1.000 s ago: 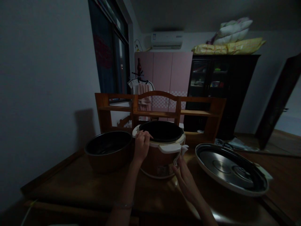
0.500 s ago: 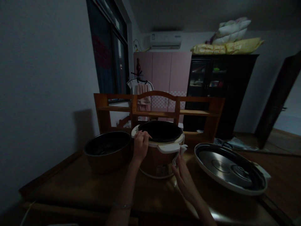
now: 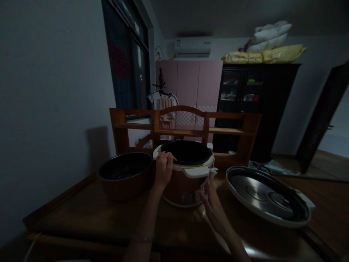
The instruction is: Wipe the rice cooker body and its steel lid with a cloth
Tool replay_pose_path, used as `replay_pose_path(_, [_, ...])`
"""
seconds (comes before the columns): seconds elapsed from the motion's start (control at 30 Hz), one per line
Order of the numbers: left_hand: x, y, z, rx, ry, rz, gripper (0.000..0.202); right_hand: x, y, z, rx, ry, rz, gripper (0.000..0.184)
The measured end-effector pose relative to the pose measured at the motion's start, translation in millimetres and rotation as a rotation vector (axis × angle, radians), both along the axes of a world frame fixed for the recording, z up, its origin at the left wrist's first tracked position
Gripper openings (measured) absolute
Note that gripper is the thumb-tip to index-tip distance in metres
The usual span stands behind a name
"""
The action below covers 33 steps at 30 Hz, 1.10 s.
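Observation:
A large rice cooker body (image 3: 174, 185), brown with a pale rim, stands upright on the wooden desk with its dark inside open to view. My left hand (image 3: 164, 168) is closed over its near left rim, fingers curled inward. On the right side of the cooker, my right hand (image 3: 214, 203) presses a crumpled white cloth (image 3: 213, 174) against the wall, beside the white front handle (image 3: 196, 171). The fingertips are partly hidden by the cloth. Left of the cooker sits a dark inner pot (image 3: 124, 189). To the right lies the detached round lid (image 3: 256, 191), its metal underside facing up.
A wooden shelf rack (image 3: 178, 133) rises along the back of the desk (image 3: 95, 218). The wall (image 3: 54, 109) is close on the left. Beyond are a pink wardrobe (image 3: 188, 83) and a dark cabinet (image 3: 275, 102).
Both hands stay at the same spots on the cooker. The cloth at my right fingertips has shifted very slightly, and the whole view has moved a little.

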State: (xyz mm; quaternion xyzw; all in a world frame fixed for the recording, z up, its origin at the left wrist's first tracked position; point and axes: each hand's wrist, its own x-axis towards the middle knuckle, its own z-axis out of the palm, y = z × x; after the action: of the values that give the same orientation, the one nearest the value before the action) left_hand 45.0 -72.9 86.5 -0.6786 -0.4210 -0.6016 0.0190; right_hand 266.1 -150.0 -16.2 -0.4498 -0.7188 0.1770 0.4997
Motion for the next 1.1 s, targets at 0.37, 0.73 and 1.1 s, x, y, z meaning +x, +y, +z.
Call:
replay_pose_path(0.37, [0,2,-1.4,0.007,-0.009,0.000,0.044,-2,15,22.2,-0.023,0.183,0.010,0.069])
replay_pose_path(0.73, [-1,4,-3.2,0.010,-0.014,0.011,0.044,-4,9,39.0,0.020,0.219,0.037,0.062])
replay_pose_path(1.1, [0,1,-2.5,-0.008,-0.013,0.003,0.046,6,26,40.6,-0.004,0.325,0.079,0.068])
